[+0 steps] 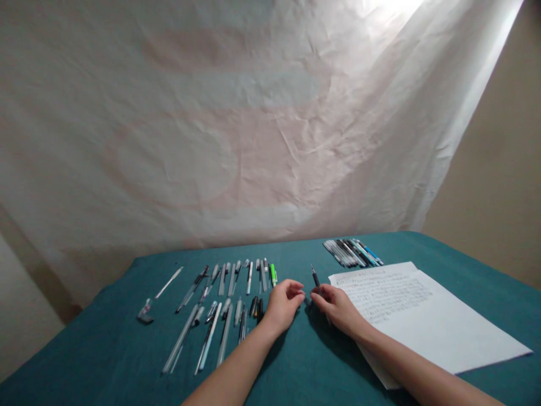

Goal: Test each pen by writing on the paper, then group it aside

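My right hand [337,307] is closed around a dark pen [316,278], gripping it between thumb and fingers with the thin tip pointing up and away. Just to its left is my left hand [284,304], its fingers curled and the thumb close to the fingertips. Whatever that pinch holds, if anything, is too small to make out. A small gap separates the two hands above the green cloth. Beyond my left wrist lies a bright green highlighter [273,274]. Dark caps or pens [256,308] rest beside my left forearm, which partly hides them.
Two rows of pens, clear barrels and caps [222,279] spread across the left of the green-covered table [122,361]. Farther left lie a thin white refill [169,282] and a dark eraser-like piece [145,318]. Handwritten paper sheets [448,327] lie under my right forearm, with bundled pens [353,252] behind.
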Available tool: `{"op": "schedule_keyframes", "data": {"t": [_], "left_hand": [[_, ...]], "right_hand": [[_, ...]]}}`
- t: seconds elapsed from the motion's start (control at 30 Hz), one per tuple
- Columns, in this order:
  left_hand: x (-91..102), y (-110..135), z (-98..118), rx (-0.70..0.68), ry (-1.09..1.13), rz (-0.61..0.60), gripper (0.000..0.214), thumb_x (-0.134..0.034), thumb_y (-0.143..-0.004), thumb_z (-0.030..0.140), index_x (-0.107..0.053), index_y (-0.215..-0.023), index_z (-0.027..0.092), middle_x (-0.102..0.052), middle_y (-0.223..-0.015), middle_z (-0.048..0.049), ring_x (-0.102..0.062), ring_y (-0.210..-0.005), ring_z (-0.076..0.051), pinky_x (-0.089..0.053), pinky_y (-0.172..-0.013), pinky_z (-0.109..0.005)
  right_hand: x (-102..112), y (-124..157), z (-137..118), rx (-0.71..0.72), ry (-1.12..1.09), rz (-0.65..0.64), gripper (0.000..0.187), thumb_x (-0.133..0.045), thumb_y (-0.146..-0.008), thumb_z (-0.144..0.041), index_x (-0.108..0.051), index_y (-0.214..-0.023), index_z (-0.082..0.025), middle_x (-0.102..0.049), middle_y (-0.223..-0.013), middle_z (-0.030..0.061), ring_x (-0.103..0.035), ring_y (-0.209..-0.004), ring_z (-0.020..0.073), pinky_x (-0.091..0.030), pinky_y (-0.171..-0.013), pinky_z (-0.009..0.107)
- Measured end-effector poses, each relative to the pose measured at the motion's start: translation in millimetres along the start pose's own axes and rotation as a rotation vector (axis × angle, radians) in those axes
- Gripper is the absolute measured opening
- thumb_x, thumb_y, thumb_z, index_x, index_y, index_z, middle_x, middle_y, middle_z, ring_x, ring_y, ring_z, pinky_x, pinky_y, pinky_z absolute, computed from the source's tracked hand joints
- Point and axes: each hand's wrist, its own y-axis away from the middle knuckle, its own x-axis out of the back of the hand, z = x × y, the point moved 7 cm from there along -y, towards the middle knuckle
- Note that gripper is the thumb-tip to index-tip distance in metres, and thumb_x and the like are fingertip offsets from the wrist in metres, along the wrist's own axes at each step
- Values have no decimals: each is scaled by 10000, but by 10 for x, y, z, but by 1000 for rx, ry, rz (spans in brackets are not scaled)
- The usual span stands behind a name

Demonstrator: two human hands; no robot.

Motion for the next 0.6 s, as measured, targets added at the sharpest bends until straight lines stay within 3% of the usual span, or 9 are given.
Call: {"op": "schedule_keyframes", "data": {"t": [0.2, 0.43, 0.6], "left_hand": [[32, -16, -6, 49, 215, 80, 216, -699, -629, 172, -634, -831, 130, -660, -834, -67, -600, -804, -156, -441, -770, -271], [142, -65, -79, 196, 562, 201, 152, -630, -734, 108, -603, -878, 147, -655, -898, -60, -610, -725, -81, -473, -659, -177], [101, -67, -101, 249, 728, 212, 98, -593, -756, 33, -607, -806, 116, -650, -797, -56, -613, -694, -70, -500, -665, -151]], "right_hand": [[-24, 55, -53, 45, 3, 0, 338, -443, -820, -402, -584, -976, -138, -538, -611, -8, -502, -556, 140, -361, -516, 235], [-135, 221, -299, 159, 49, -153, 305, -371, -874, -397, -567, -799, -176, -451, -562, -27, -436, -520, 116, -313, -491, 218], [-138, 233, -318, 173, 76, -165, 298, -366, -881, -389, -529, -744, -180, -415, -570, -31, -405, -535, 112, -297, -505, 219]]}}
